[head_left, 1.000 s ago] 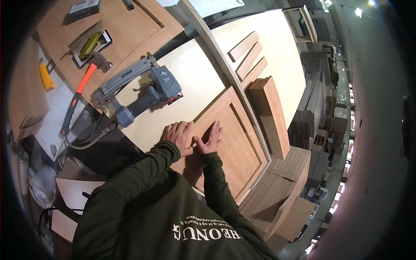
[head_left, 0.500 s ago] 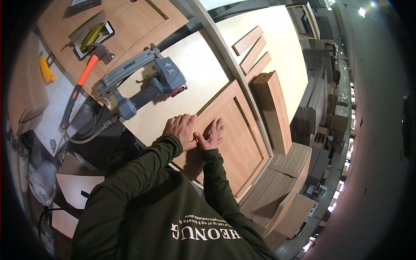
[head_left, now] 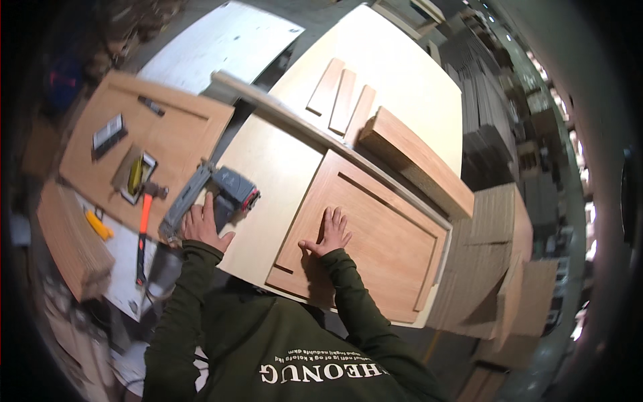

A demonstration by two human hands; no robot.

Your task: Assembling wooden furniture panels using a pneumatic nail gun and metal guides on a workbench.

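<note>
My right hand (head_left: 329,234) lies with spread fingers on a light-brown wooden panel (head_left: 385,248), which has a recessed middle and dark slots near its edges. To its left, my left hand (head_left: 203,226) is at the handle of a grey nail gun (head_left: 234,189), with fingers stretched out and the thumb apart. The fingers do not wrap round the handle, and part of it is hidden behind them. The nail gun lies on its side on the pale board (head_left: 271,174).
A claw hammer (head_left: 145,224) with an orange and black handle lies left of the nail gun. Beyond it, a second wooden panel (head_left: 181,127) carries small boxes. A wooden rail (head_left: 288,114) crosses behind my panel; thin strips (head_left: 326,87) and stacked planks (head_left: 415,161) lie past it.
My left hand has left the panel's edge and moved left to the nail gun. The right hand stays on the panel, its fingers more spread. The whole view has turned.
</note>
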